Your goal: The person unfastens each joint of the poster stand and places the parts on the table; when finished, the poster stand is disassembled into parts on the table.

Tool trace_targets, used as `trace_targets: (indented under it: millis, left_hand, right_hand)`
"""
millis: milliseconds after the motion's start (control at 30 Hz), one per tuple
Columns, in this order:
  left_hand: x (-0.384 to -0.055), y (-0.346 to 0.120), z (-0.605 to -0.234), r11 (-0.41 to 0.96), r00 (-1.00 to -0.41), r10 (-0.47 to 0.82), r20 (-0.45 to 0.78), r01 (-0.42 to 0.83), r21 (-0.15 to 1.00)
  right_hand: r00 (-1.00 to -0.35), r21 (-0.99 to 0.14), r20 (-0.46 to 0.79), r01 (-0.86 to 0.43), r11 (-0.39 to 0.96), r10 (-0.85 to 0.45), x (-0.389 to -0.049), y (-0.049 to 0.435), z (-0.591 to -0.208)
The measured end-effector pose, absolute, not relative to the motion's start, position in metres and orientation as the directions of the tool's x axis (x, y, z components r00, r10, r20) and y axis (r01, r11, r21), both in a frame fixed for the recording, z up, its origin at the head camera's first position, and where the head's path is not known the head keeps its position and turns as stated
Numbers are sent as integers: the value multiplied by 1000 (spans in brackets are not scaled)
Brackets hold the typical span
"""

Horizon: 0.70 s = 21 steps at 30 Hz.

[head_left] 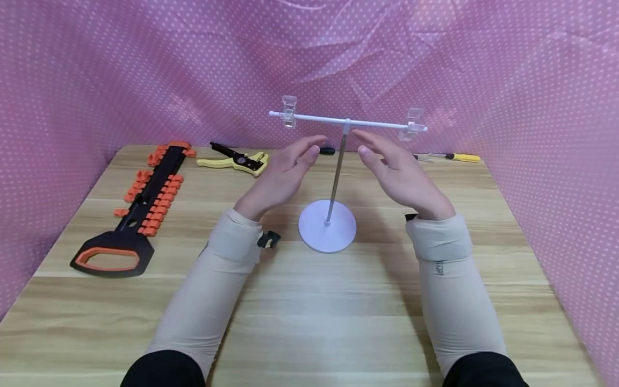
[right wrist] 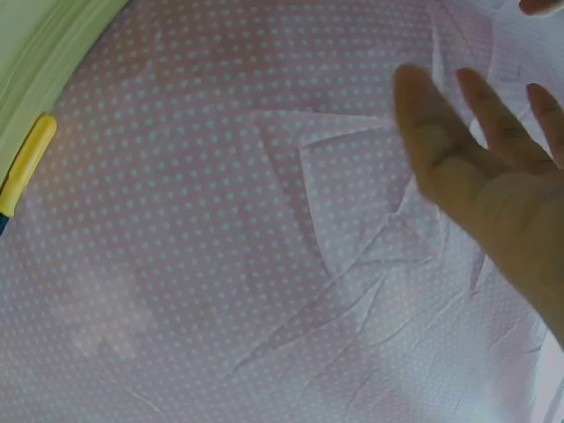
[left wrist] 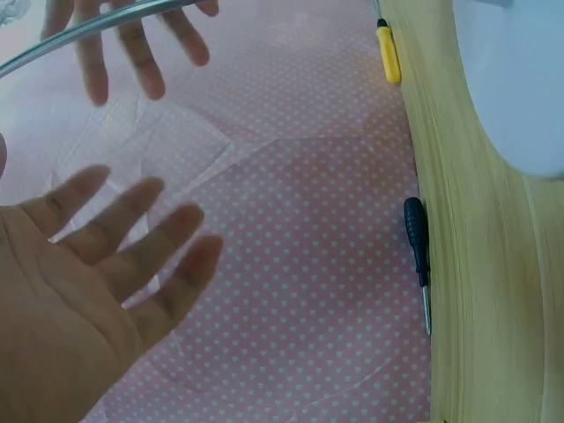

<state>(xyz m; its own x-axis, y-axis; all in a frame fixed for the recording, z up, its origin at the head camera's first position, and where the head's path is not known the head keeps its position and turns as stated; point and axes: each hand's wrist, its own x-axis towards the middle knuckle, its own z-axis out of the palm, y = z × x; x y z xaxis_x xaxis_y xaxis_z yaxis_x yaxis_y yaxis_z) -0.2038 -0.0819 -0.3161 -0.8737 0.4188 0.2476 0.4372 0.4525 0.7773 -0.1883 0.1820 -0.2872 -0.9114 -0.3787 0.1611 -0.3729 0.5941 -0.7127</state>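
Note:
A stand with a round white base [head_left: 314, 236], a thin metal pole [head_left: 337, 177] and a white crossbar [head_left: 319, 118] stands upright on the table. Clear plastic clips [head_left: 289, 112] sit near both ends of the bar. My left hand [head_left: 282, 174] is raised to the left of the pole, and my right hand [head_left: 398, 174] to its right, both below the crossbar. Neither hand holds anything. In the left wrist view, the fingers of my left hand [left wrist: 97, 282] are spread and nearly straight. The right wrist view shows my right hand [right wrist: 493, 185] with fingers extended.
On the left lies a black rack [head_left: 152, 185] with orange clips and a handle loop. Along the back edge are yellow-and-black wire strippers [head_left: 242, 161], a black-handled screwdriver [left wrist: 417, 238] and a yellow-handled screwdriver [head_left: 464, 157]. Pink dotted cloth [head_left: 217, 64] hangs around the table.

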Motion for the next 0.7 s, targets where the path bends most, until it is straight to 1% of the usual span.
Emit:
trace_targets:
  millis: [133, 333, 467, 700]
  left_hand:
    - [-202, -81, -315, 381, -856, 462, 233, 428, 820]
    - [-202, -81, -315, 298, -835, 501, 227, 412, 861]
    - [-203, -81, -316, 283, -827, 515, 226, 412, 866]
    - [-202, -81, -315, 285, -824, 523, 220, 412, 865]
  right_hand:
    - [-902, -749, 165, -378, 544, -400, -187, 182, -286]
    - [-904, -817, 153, -343, 464, -398, -186, 182, -285]
    - [-904, -839, 160, -336, 427, -396, -186, 181, -285]
    - [-898, -842, 181, -352, 409, -400, -185, 180, -285]
